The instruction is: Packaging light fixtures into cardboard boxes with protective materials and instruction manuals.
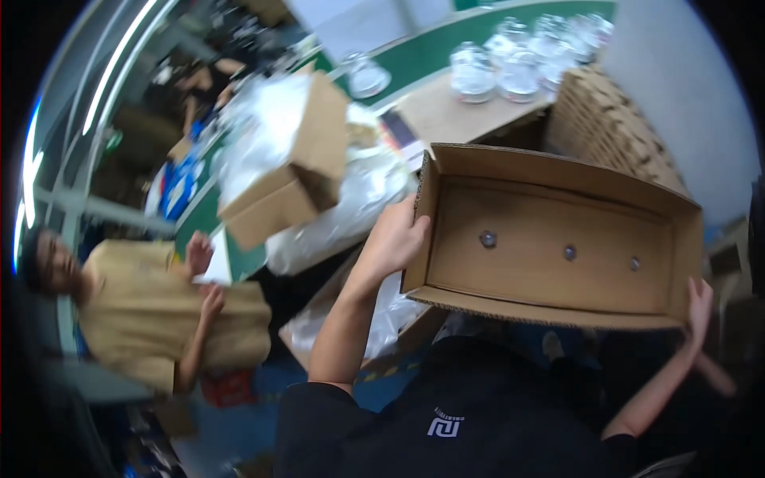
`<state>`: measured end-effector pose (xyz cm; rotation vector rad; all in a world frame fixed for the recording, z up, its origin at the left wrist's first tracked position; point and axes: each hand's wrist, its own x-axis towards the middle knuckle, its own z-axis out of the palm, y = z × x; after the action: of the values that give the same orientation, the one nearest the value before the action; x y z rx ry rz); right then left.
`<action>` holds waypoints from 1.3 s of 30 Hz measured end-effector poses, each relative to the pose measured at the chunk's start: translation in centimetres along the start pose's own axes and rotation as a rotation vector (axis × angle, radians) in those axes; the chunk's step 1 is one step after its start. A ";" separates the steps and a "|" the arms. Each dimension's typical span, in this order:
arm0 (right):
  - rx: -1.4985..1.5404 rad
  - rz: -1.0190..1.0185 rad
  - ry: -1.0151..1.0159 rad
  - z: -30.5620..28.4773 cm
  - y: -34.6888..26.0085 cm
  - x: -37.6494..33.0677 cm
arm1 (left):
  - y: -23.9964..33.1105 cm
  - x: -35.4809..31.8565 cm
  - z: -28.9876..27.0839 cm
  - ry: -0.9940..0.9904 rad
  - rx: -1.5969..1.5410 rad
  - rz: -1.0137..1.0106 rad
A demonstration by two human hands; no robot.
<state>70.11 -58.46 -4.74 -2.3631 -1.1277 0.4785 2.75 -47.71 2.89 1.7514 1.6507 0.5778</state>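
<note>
Left hand: the left hand (396,239) is clamped on the short wall of the open cardboard box (550,239), fingers curled over the rim at the box's 9 o'clock end.
Right hand: the right hand (699,307) presses flat-fingered against the far short wall at the 3 o'clock end, so the box is pinned between both palms.
Box: held up in the air in front of the person's dark shirt (478,414), tipped so its open face looks toward the camera; three small round holes (488,238) run along the inside panel, and it looks empty.
Step in hand: by my read, this is a carry or turn of the empty box, with both arms spread wide.
Next move calls for: even squeeze from both sides and a level tilt; a loose palm at the 3 o'clock end would let it swing.
Surface: at 12 o'clock a brown surface (446,115) carries clear glass pieces (510,68), blurred; a wall of stacked cartons (613,135) stands just beside it at 1 o'clock.
Second box: a smaller brown carton (299,171) sits tilted at 10 o'clock among clear plastic wrapping (351,207).
Room: at 8 o'clock a co-worker in a tan shirt (151,307) has both hands raised near the chest; a green-edged line (446,48) runs behind.
</note>
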 end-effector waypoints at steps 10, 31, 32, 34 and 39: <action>0.009 -0.542 -0.306 -3.2 -20.0 -11.1 | -1.6 -26.6 -12.4 0.366 -0.416 -0.355; 0.582 -1.091 -1.339 15.2 -49.0 -23.2 | -0.3 -43.4 -24.5 1.251 0.754 -0.669; 0.674 -1.043 -1.398 16.1 -50.1 -23.1 | -0.2 -43.5 -24.7 1.381 0.860 -0.511; 0.821 -0.848 -1.442 18.9 -51.1 -22.9 | -2.3 -46.4 -25.6 1.523 0.988 -0.346; 0.767 -0.601 -1.249 31.1 -50.5 -18.5 | -15.1 -48.1 -17.3 2.063 1.003 -0.275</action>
<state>11.93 -37.15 -0.57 -0.8435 -1.5958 1.8340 -25.22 -92.55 9.60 0.8681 3.9209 2.0077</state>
